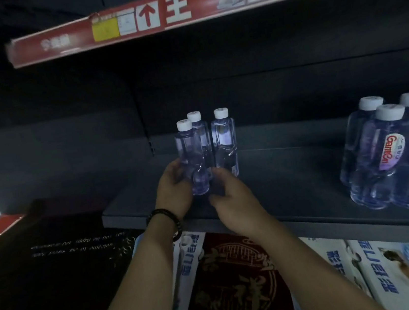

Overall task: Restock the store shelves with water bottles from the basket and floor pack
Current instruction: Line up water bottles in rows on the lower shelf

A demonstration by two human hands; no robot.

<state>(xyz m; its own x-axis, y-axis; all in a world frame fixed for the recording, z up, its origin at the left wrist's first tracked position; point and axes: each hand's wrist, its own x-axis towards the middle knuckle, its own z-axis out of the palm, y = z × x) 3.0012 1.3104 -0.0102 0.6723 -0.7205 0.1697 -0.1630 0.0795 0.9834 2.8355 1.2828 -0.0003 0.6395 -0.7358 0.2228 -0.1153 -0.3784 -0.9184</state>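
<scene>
Now, left hand [174, 192] fingers curled round the front water bottle [190, 154], right hand [232, 200] fingers loosely bent beside its base, contact unclear, two more bottles [224, 142] behind.

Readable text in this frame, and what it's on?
"王", after an up arrow: red shelf strip.
"GanTen": label on the big bottle.
Unreadable: yellow price tags, white script on the black box, blue characters on the white cartons.
</scene>
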